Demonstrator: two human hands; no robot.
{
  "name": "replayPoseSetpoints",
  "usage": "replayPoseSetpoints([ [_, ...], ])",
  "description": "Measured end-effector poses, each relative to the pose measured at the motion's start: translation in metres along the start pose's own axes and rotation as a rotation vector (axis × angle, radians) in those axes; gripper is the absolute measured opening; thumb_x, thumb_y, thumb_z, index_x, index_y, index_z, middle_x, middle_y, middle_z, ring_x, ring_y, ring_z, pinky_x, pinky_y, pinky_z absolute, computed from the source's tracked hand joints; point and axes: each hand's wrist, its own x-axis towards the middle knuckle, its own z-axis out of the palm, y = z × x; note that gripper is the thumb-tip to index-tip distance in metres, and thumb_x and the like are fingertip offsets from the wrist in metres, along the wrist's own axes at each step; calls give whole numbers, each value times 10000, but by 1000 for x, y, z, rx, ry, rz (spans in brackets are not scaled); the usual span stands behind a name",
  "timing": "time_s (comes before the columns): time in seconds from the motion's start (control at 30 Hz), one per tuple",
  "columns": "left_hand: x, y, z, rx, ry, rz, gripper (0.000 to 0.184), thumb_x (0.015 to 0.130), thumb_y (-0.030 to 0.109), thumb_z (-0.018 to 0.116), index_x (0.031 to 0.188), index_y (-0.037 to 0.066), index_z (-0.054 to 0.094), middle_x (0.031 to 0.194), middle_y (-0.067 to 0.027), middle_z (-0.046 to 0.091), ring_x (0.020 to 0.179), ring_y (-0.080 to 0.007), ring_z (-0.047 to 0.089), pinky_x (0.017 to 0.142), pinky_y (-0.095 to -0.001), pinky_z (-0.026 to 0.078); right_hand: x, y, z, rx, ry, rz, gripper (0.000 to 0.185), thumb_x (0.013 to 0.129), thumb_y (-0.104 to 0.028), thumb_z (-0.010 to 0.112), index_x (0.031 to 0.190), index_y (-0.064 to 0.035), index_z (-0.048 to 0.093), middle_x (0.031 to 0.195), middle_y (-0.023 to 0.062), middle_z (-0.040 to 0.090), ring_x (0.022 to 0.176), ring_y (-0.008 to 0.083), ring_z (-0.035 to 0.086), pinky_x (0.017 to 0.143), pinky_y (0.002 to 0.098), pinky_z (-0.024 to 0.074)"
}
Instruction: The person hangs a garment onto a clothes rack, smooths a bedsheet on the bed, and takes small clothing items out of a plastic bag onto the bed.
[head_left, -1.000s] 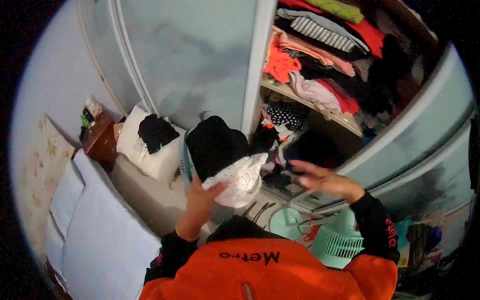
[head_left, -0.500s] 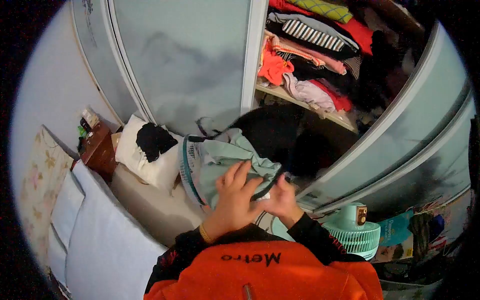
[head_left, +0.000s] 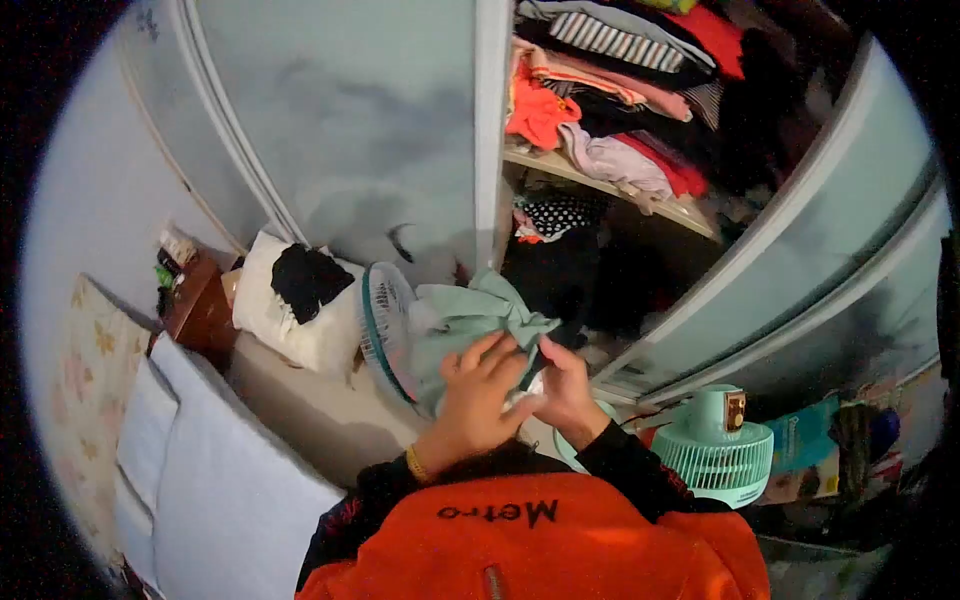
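A pale green cloth garment (head_left: pixel 465 315) with a dark edge hangs bunched in front of me, its exact kind unclear. My right hand (head_left: pixel 568 390) is closed on its right edge, where a small white piece shows near the palm. Over the cloth's lower part lies my left hand (head_left: pixel 478 398), fingers spread and thumb reaching toward the right hand. Just left of the garment, partly covered by it, is a round fan guard (head_left: pixel 378 325) with a teal rim.
A wardrobe with sliding doors (head_left: pixel 350 130) stands ahead, its shelf (head_left: pixel 600 185) holding folded clothes (head_left: pixel 620 90). Left are a white pillow (head_left: pixel 265 315) with a black cloth (head_left: pixel 310 283) and a bed (head_left: pixel 230 480). A mint appliance with a slatted body (head_left: pixel 712 455) stands right.
The black fabric beside the garment has dropped lower, uncovering a polka-dot cloth under the shelf. The green garment is bunched more, and the view has shifted slightly. Both hands stay at the garment.
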Motion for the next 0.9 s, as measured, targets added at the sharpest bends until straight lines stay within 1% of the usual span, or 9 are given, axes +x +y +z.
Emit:
replayPoseSetpoints([
  [0.17, -2, -16, 24, -354, 204, -203, 554, 794, 292, 668, 1225, 9, 466, 1289, -211, 438, 1201, -348, 401, 1000, -448, 295, 3, 9, -5, 100, -23, 47, 585, 925, -514, 413, 1299, -65, 438, 1266, 90, 525, 1129, 271, 522, 967, 421, 398],
  [0.23, -7, -21, 29, -380, 166, -375, 606, 811, 270, 674, 1269, -20, 403, 1294, -235, 411, 1183, -367, 418, 1004, -412, 327, 4, 12, -6, 141, -48, 67, 564, 936, -496, 403, 1302, -68, 435, 1270, 87, 522, 1148, 265, 508, 970, 423, 395],
  [0.4, 1, -23, 21, -432, 11, -451, 629, 834, 310, 644, 1280, -45, 377, 1267, -241, 434, 1184, -355, 421, 1000, -396, 329, 0, 16, -9, 89, 30, 20, 547, 943, -475, 406, 1306, -67, 431, 1261, 82, 527, 1147, 263, 504, 970, 425, 393],
  [0.47, 8, -17, 13, -875, -32, -677, 656, 842, 355, 623, 1275, -69, 370, 1257, -244, 447, 1174, -353, 430, 981, -395, 349, -2, 17, -8, 13, 81, -28, 540, 944, -465, 414, 1307, -66, 429, 1254, 77, 530, 1142, 259, 505, 968, 421, 396],
  [0.6, -9, -55, 49, -627, -97, -596, 613, 865, 354, 595, 1275, -57, 400, 1267, -237, 456, 1109, -335, 486, 938, -378, 387, -2, 18, -8, -31, 148, 32, 471, 930, -374, 507, 1281, -63, 461, 1209, 63, 551, 1114, 236, 515, 956, 393, 406],
  [0.7, -33, -98, 78, -730, 186, -1047, 395, 920, 256, 548, 1205, -11, 491, 1072, -107, 589, 980, -229, 579, 854, -348, 458, -4, 17, -7, -57, 201, 13, 426, 914, -293, 569, 1253, -46, 489, 1194, 51, 563, 1095, 204, 519, 946, 355, 407],
  [0.77, -18, -88, 35, -1295, 185, -857, 400, 940, 270, 514, 1231, -2, 482, 1129, -123, 575, 1021, -241, 575, 876, -378, 468, -2, 13, -15, -264, 259, -160, 398, 900, -215, 596, 1229, -9, 505, 1189, 60, 563, 1071, 202, 530, 942, 340, 411],
  [0.83, -22, -104, 29, -834, 81, -532, 422, 955, 299, 487, 1239, -12, 472, 1165, -134, 566, 1039, -254, 572, 893, -396, 466, -5, 6, -13, -371, 338, -186, 357, 897, -191, 601, 1192, -4, 531, 1130, 57, 583, 1017, 174, 541, 903, 308, 419],
  [0.9, 16, -51, -13, -1699, 434, -945, 363, 947, 104, 449, 1286, -26, 428, 1065, -140, 621, 1005, -270, 586, 849, -353, 466, 0, 7, -31, -702, 300, -130, 324, 894, -211, 612, 1131, 4, 566, 1048, 52, 595, 938, 141, 532, 848, 287, 418],
])
